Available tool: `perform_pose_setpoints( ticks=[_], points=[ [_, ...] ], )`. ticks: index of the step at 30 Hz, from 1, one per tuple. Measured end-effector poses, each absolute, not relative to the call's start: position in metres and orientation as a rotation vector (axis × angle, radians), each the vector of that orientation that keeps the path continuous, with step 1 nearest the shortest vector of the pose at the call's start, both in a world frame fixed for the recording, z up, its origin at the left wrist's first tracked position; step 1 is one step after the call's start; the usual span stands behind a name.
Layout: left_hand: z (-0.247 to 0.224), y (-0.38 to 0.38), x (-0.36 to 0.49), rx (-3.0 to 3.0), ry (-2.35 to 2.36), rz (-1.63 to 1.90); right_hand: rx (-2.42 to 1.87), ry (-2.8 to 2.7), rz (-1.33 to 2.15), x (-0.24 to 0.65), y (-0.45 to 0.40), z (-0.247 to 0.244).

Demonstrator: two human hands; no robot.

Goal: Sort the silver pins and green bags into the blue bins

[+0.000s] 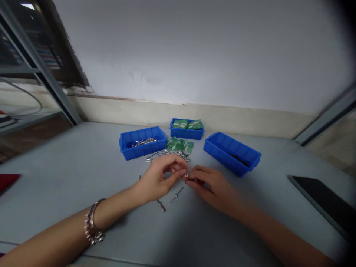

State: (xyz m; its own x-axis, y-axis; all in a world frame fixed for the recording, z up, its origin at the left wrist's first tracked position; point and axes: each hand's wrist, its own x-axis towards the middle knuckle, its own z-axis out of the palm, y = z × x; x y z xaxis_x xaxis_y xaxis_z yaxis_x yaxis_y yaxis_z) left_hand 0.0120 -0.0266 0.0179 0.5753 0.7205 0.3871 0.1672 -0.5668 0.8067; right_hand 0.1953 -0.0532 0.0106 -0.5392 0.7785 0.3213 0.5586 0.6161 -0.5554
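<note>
Both hands pinch a small metal part mid-frame; a loosened fingertip could drop it.

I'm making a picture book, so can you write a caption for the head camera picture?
Two hands meet over a grey table, pinching a small metal part.

Bins around me: glossy blue plastic. Rods below my hands: shiny metal. Table: smooth, matt grey. Packets: crinkled green, probably plastic film.
</note>
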Motion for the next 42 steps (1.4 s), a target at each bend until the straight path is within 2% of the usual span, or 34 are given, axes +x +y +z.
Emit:
perform_pose_setpoints(
  ticks=[6,11,18,28,42],
  points=[
    [0.016,-0.021,0.009,2.379,0.766,0.979,-1.121,-2.263,0.444,0.197,-0.051,0.009],
    [0.013,-0.019,0.008,2.634,0.788,0.846,-1.162,-2.297,0.330,0.199,-0.050,0.006],
    [0.013,-0.015,0.008,2.681,0.866,0.756,-1.202,-2.334,0.204,0.201,-0.050,0.006],
    [0.011,-0.015,0.007,2.683,0.955,0.891,-1.317,-2.273,0.124,0.202,-0.048,0.008],
    [0.007,-0.012,0.006,2.741,1.035,0.769,-1.338,-2.210,0.090,0.201,-0.048,0.010]
  ],
)
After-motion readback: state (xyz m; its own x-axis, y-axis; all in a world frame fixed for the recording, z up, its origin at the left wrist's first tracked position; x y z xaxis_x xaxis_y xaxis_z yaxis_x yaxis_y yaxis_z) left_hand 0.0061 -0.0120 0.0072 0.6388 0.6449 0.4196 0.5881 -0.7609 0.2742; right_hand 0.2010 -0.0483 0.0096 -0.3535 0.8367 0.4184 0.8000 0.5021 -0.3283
